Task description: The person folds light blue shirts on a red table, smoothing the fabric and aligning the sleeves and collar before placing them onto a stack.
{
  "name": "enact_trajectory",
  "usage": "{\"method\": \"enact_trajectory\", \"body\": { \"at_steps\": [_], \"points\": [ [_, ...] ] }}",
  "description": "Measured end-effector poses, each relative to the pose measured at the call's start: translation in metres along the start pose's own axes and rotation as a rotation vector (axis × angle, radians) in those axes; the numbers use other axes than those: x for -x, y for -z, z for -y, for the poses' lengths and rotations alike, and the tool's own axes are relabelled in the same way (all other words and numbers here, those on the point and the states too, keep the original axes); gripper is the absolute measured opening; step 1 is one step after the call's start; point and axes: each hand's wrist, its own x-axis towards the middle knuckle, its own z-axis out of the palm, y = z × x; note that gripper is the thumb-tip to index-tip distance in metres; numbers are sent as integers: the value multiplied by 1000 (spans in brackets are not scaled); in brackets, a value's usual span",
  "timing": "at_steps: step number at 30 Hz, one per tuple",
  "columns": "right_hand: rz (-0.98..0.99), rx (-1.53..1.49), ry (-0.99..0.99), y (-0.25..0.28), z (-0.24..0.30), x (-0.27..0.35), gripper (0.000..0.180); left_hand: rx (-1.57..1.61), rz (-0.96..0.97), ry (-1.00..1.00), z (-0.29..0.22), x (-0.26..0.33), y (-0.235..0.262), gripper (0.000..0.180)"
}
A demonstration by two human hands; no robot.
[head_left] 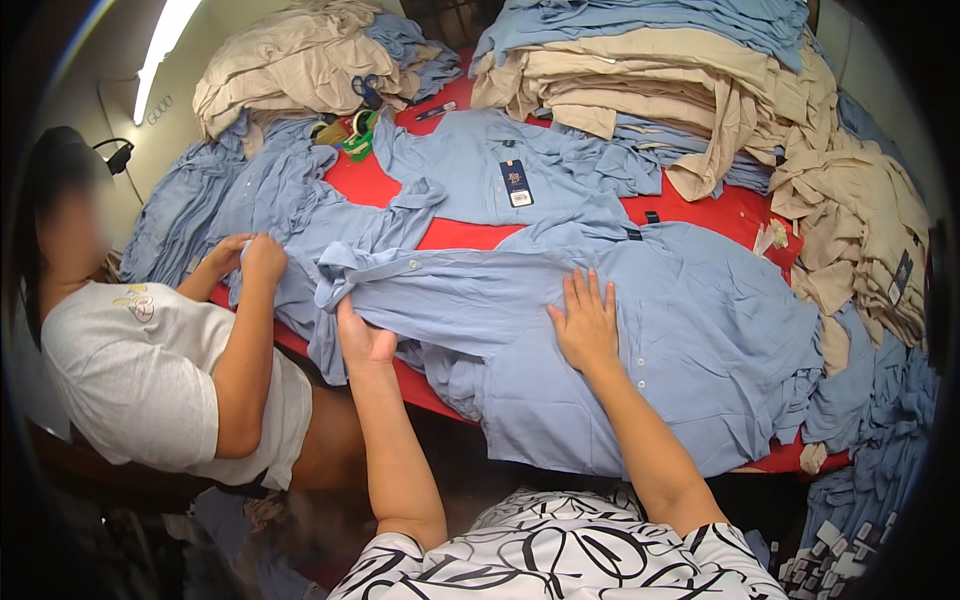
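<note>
A light blue button-front shirt (660,330) lies spread on the red-covered table (425,396) in front of me. Its long sleeve stretches to the left, and my left hand (366,338) holds it near the rolled cuff (345,270); the fingers are partly hidden under the fabric. Flat on the shirt's front, beside the button line, rests my right hand (586,325), fingers straight and slightly apart. Beyond it lies another blue shirt with a dark hang tag (516,183).
On the left, a co-worker in a white T-shirt (150,350) handles blue fabric with both hands. Tall stacks of beige garments (640,80) stand at the back. Scissors (367,90) and a green tape dispenser (360,136) sit far left. Tagged blue garments (870,440) hang lower right.
</note>
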Motion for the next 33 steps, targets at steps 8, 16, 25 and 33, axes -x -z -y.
{"method": "enact_trajectory", "body": {
  "at_steps": [8, 16, 25, 33],
  "points": [
    [-97, -1745, -251, 38, -59, 26, 73, -930, 732, 16, 60, 123, -104, 44],
    [-334, -1671, -457, 198, -192, 148, 85, -1411, 912, -142, 106, 125, -107, 32],
    [-562, -1065, -461, 204, -217, 233, 47, -1740, 821, -759, 231, 129, -50, 32],
    [257, -138, -572, 254, -185, 235, 27, -1719, 648, -712, 231, 140, -48, 44]
  ]
}}
